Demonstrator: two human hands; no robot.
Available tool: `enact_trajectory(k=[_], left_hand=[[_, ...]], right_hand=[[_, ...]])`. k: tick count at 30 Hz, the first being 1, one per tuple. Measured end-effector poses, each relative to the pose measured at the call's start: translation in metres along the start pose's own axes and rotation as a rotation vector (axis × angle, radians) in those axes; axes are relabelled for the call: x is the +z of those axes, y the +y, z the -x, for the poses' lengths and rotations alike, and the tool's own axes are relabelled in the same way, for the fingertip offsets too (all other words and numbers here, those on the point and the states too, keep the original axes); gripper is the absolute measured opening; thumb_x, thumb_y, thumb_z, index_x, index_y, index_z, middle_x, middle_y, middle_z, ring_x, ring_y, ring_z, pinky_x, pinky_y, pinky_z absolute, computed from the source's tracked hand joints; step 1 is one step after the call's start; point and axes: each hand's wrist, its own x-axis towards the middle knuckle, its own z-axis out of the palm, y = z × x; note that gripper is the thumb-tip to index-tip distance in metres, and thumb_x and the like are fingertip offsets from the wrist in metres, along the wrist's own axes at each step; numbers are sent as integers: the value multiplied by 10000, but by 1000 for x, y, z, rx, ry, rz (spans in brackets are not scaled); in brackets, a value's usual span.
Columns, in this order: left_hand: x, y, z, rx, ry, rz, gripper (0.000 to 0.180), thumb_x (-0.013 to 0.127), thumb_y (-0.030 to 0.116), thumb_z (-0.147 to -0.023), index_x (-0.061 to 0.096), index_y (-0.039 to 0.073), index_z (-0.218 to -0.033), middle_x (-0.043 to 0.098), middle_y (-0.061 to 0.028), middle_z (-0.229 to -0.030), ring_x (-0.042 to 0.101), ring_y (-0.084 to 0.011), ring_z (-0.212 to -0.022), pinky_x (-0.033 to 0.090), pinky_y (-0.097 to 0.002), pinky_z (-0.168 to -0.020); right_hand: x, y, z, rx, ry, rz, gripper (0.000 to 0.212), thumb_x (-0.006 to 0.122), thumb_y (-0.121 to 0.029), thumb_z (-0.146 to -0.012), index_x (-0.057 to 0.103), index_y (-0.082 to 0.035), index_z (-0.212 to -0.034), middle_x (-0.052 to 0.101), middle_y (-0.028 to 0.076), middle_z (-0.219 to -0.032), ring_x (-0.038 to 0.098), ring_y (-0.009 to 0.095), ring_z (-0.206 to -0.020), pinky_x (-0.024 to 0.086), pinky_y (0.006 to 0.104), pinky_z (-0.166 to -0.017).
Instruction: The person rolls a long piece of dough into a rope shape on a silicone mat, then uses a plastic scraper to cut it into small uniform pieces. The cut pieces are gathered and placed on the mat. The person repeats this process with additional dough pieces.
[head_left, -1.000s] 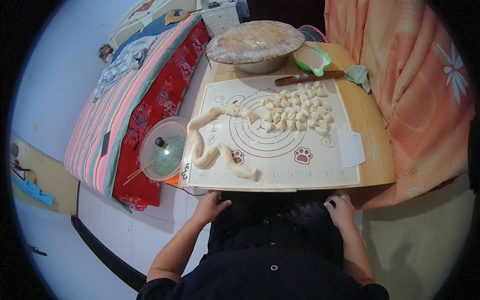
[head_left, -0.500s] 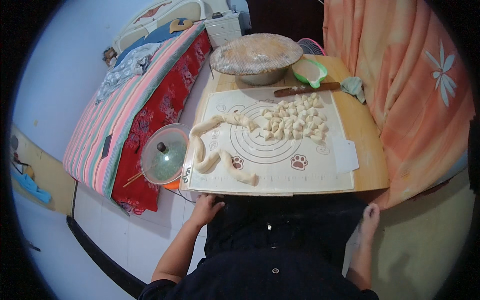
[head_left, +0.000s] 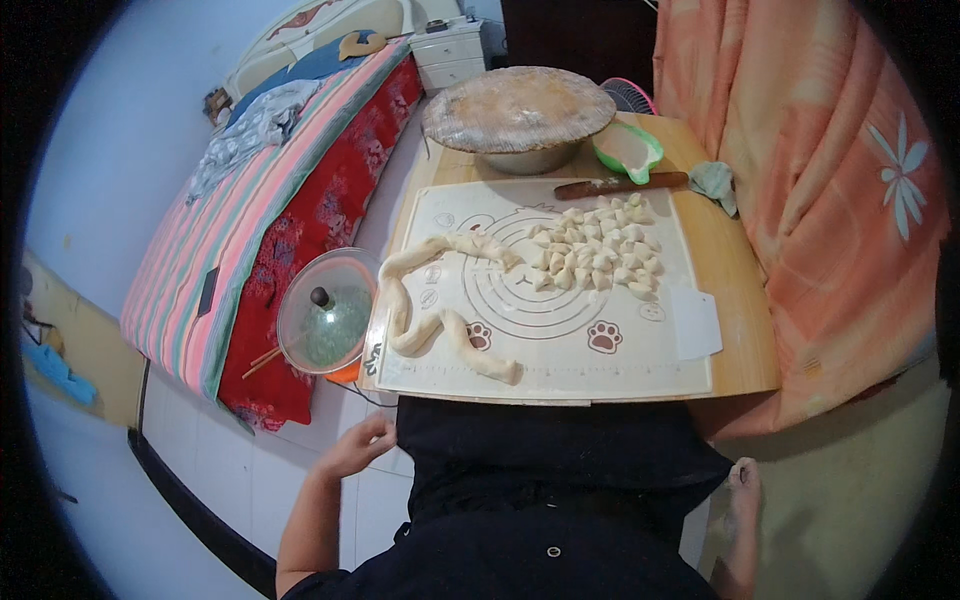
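Note:
My left hand (head_left: pixel 362 446) is off the table's near left corner, fingers curled closed at the left edge of my black shirt (head_left: pixel 560 470). On the other side, my right hand (head_left: pixel 743 484) pinches the shirt's right edge, which is pulled out to a point there. In front of me a pale baking mat (head_left: pixel 640 370) with printed circles and paw prints covers much of the table. A long bent rope of dough (head_left: pixel 398 300) winds along its left side. Several small cut dough pieces (head_left: pixel 592 245) lie heaped at the mat's upper right.
A white scraper (head_left: pixel 695 322) lies at the mat's right edge. Behind are a rolling pin (head_left: pixel 620 186), a green scoop with flour (head_left: pixel 630 150), a cloth (head_left: pixel 712 186) and a covered basin (head_left: pixel 518 112). A glass-lidded pot (head_left: pixel 328 320) stands left, beside a bed (head_left: pixel 200 290); an orange curtain (head_left: pixel 820 200) hangs right.
My left hand has come away from the table edge, down and to the left. My right hand has dropped slightly, still at the shirt's edge. The dough has not moved on the mat.

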Motion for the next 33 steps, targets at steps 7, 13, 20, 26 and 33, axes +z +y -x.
enact_trajectory(k=[7, 13, 20, 26, 33], left_hand=[[-15, 23, 29, -177, 161, 293, 214, 573, 267, -985, 530, 70, -910, 427, 53, -877, 412, -95, -839, 354, -223, -792], [41, -91, -70, -161, 582, -177, 260, 597, 223, -925, 624, -35, -916, 615, -224, -875, 636, -373, -853, 490, -458, -750], [27, -41, -30, -173, 513, -443, 170, 665, 185, -893, 656, 34, -971, 604, -146, -1032, 646, -312, -863, 506, -424, -779], [1, 65, -33, 196, 508, -446, 348, 745, 99, -806, 610, 66, -1124, 572, -133, -1164, 568, -288, -1108, 467, -394, -937], [-36, 67, -118, 464, 484, -1142, 453, 733, 319, -791, 605, 77, -1153, 562, -114, -1253, 471, -278, -1266, 328, -472, -1121]], right_hand=[[17, -69, -20, -81, -107, -89, 69, 528, -146, -998, 551, -81, -1003, 481, -34, -939, 452, 84, -921, 372, 243, -872], [94, 66, -111, -151, 135, 633, 155, 558, -108, -947, 608, 31, -993, 630, 151, -951, 592, 268, -937, 456, 355, -859], [63, 37, -97, 26, -266, 641, 153, 578, -67, -903, 595, 65, -979, 609, 206, -1005, 595, 331, -995, 465, 412, -877], [108, -150, -22, 98, -660, 183, 155, 627, -114, -907, 622, 27, -970, 671, 87, -843, 638, 171, -810, 508, 303, -748], [313, -250, -10, -990, -522, 664, 411, 669, -237, -872, 565, 17, -1178, 576, 191, -1201, 568, 305, -1112, 456, 398, -958]])
